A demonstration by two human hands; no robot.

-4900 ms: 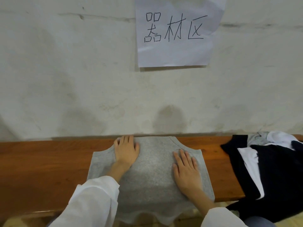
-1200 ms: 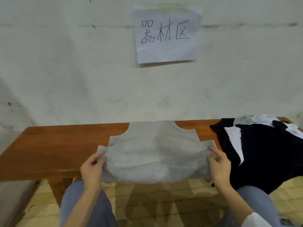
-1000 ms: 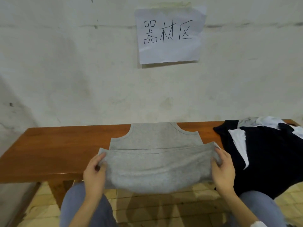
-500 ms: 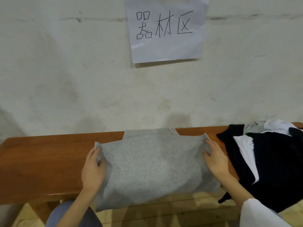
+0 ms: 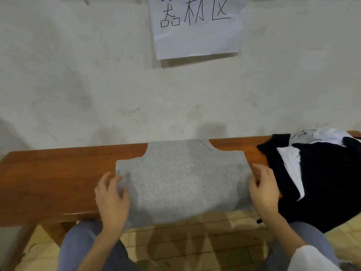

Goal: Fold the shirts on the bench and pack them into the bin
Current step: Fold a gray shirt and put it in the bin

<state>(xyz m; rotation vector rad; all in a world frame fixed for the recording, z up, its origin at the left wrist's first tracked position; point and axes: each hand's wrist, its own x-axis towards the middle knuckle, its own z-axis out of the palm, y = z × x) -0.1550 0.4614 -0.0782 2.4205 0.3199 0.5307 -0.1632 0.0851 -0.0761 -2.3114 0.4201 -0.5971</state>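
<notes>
A grey shirt [image 5: 181, 180] lies on the wooden bench [image 5: 58, 173], its lower half folded up over the upper half, its folded edge hanging a little past the bench's front. My left hand [image 5: 112, 196] rests at the shirt's left edge with loosely spread fingers. At the right edge, my right hand [image 5: 263, 189] has relaxed fingers touching the cloth. Neither hand grips the fabric. No bin is in view.
A heap of dark navy, white and grey shirts [image 5: 320, 177] covers the bench's right end and hangs over its front. A white wall with a paper sign [image 5: 197, 26] stands right behind the bench. My knees and the tiled floor [image 5: 195, 241] are below.
Both hands carried the shirt's bottom hem up and away, laid it over the upper half, then let go. The hands have drawn back to the shirt's side edges.
</notes>
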